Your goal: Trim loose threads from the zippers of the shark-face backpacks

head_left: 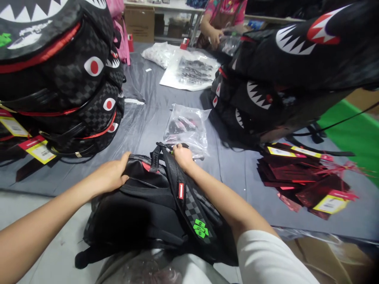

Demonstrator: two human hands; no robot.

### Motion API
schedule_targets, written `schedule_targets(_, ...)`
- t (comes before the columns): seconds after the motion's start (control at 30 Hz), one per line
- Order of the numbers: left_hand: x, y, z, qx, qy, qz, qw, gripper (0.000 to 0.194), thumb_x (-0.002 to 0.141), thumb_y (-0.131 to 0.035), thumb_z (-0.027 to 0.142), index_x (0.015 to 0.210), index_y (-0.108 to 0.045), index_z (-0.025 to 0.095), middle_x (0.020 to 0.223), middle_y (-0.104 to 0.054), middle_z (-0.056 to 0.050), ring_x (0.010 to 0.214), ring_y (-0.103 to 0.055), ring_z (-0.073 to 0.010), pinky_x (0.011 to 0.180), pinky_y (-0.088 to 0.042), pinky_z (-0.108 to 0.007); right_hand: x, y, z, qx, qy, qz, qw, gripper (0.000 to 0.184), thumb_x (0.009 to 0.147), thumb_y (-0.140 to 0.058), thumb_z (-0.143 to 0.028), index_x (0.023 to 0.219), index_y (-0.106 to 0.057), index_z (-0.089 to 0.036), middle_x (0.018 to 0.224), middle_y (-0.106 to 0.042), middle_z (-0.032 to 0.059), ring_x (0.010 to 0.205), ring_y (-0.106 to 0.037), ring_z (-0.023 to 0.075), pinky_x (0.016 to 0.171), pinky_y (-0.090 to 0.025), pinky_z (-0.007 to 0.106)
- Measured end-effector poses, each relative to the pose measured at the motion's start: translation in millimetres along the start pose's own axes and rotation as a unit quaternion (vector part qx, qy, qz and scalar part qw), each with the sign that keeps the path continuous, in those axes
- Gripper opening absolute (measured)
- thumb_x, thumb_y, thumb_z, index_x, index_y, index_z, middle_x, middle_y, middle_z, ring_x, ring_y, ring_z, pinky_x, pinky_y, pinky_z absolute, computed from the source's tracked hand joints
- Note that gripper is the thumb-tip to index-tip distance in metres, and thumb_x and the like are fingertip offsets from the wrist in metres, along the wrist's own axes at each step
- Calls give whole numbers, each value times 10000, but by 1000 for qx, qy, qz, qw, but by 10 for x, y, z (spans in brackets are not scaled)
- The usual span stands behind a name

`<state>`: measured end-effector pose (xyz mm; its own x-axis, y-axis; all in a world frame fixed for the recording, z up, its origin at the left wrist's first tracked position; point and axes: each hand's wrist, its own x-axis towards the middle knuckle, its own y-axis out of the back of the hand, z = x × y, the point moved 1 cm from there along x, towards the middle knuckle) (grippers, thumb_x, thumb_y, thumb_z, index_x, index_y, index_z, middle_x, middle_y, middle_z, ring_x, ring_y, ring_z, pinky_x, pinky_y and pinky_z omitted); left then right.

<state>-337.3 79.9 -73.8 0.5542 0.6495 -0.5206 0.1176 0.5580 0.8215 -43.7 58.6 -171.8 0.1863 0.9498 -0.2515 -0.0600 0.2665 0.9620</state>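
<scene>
A black backpack (130,213) with a checkered shoulder strap (191,209), a red label and green marks stands at the table's near edge, its padded back toward me. My left hand (114,173) is closed over the left side of its top edge, thumb on the near side. My right hand (182,157) is closed at the top right, beside the carry handle (155,157); its fingertips are partly hidden behind the strap. Just beyond the right hand lies a clear plastic bag (188,126) with dark and pink items inside.
Stacked black backpacks with shark teeth (68,79) rise at left, more (266,79) at right. Dark red tags (302,181) lie at right on the grey tabletop (237,189). Farther back are a white bag of black pieces (192,73) and another person's hand (215,37).
</scene>
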Motion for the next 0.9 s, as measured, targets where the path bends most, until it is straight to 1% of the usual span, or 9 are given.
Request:
schedule_targets(0.1, 2, -6, -9, 3, -1, 3, 1000, 801, 904, -532, 303, 1575, -136, 116, 1169, -693, -202, 1083, -685, -347, 863, -524, -391, -121, -56, 53, 13, 27, -2, 1000, 340, 971, -378, -107, 1212, -613, -55, 1171, -656, 237, 995, -699, 274, 803, -527, 332)
schedule_targets(0.27, 49, -15, -47, 4, -4, 11, 1000, 803, 895, -542, 307, 1572, -159, 109, 1192, -685, -216, 1107, -676, -360, 893, -526, -418, -281, -52, 341, 56, 41, 28, 997, 331, 900, -506, -102, 1157, -696, -188, 1264, -690, 114, 1055, -698, 246, 838, -547, 309)
schedule_targets(0.4, 3, -62, -101, -58, -24, 37, 997, 810, 895, -562, 353, 1578, -185, 138, 1388, -583, -222, 1261, -598, -353, 1005, -498, -457, -448, 176, 497, 86, 11, 108, 990, 418, 868, -496, -69, 1214, -682, -210, 1270, -702, 78, 1150, -669, 226, 914, -549, 327)
schedule_targets(0.5, -174, -54, -11, -141, -88, 235, 958, 768, 895, -585, 449, 1542, -308, 144, 1579, -372, -199, 1456, -384, -338, 1168, -359, -494, -786, 512, 417, 154, 71, 297, 940, 390, 909, -429, -61, 1188, -682, -161, 1239, -711, 117, 1168, -663, 205, 976, -535, 358)
schedule_targets(0.6, -406, -10, 234, -278, -115, 421, 856, 526, 914, -579, 459, 1358, -535, 180, 1417, -561, -144, 1251, -588, -273, 1052, -480, -439, -1264, 872, 139, 225, 247, 463, 821, 333, 918, -504, -70, 1168, -688, -192, 1173, -739, 111, 1081, -699, 202, 900, -571, 361)
schedule_targets(0.67, -484, -9, 426, -425, -149, 345, 823, 411, 914, -589, 441, 1243, -590, 194, 1148, -701, -85, 941, -701, -192, 820, -568, -332, -1546, 1042, -82, 217, 348, 466, 784, 374, 920, -547, -74, 1254, -649, -206, 1196, -733, 110, 1083, -694, 206, 853, -585, 352)
schedule_targets(0.77, -503, -83, 608, -577, -197, 110, 785, 306, 870, -647, 388, 1091, -616, 179, 858, -720, -23, 709, -696, -143, 600, -525, -234, -1807, 1142, -306, 169, 423, 423, 783, 408, 931, -559, -87, 1324, -611, -184, 1241, -714, 133, 1132, -673, 234, 844, -591, 351)
schedule_targets(0.83, -510, -157, 605, -591, -192, 123, 774, 180, 856, -665, 319, 953, -621, 174, 805, -707, 0, 680, -684, -121, 595, -508, -210, -1870, 1140, -348, 185, 384, 405, 808, 443, 935, -530, -69, 1362, -586, -176, 1308, -671, 161, 1134, -674, 238, 857, -588, 351)
schedule_targets(0.9, -544, -240, 551, -545, -180, 244, 781, 93, 861, -667, 261, 882, -625, 180, 774, -693, 30, 648, -653, -85, 610, -492, -186, -1891, 1128, -351, 249, 309, 390, 831, 459, 936, -513, -57, 1374, -573, -182, 1301, -665, 165, 1066, -699, 215, 858, -582, 338)
